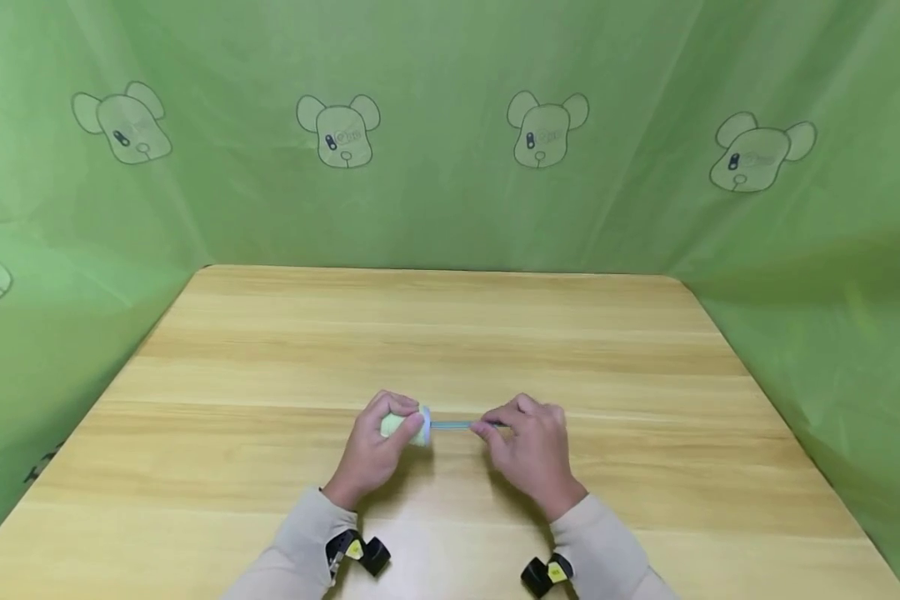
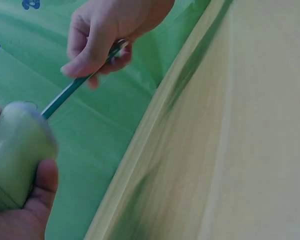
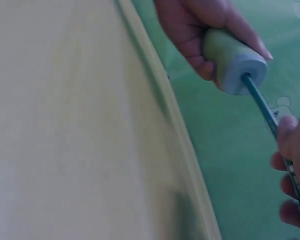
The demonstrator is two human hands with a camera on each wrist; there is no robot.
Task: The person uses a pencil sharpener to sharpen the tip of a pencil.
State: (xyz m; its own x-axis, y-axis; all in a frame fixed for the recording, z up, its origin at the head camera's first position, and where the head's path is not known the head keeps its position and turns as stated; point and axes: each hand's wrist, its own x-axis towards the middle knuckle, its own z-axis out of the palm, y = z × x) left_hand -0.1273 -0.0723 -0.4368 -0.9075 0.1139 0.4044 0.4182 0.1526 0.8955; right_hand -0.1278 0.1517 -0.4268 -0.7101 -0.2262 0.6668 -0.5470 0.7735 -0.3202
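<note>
My left hand (image 1: pixel 369 457) grips a pale green pencil sharpener (image 1: pixel 392 424), rounded and lying sideways, thumb along its near side. Its bluish-grey end face (image 3: pixel 246 84) points right, toward my other hand. A slim teal pencil (image 1: pixel 450 425) enters the hole in that face; the inserted tip is hidden. The fingers and thumb of my right hand (image 1: pixel 536 450) pinch the pencil a short way out from the hole. In the left wrist view, the sharpener (image 2: pixel 20 150) and pencil (image 2: pixel 62 101) are held in the air, seen against the green cloth.
Below both hands spreads a light wood table (image 1: pixel 450 333), with the hands' shadows on it. Green cloth (image 1: pixel 442 208) printed with bear heads hangs behind it and along both sides. Each sleeved wrist wears a small black camera (image 1: pixel 376 556).
</note>
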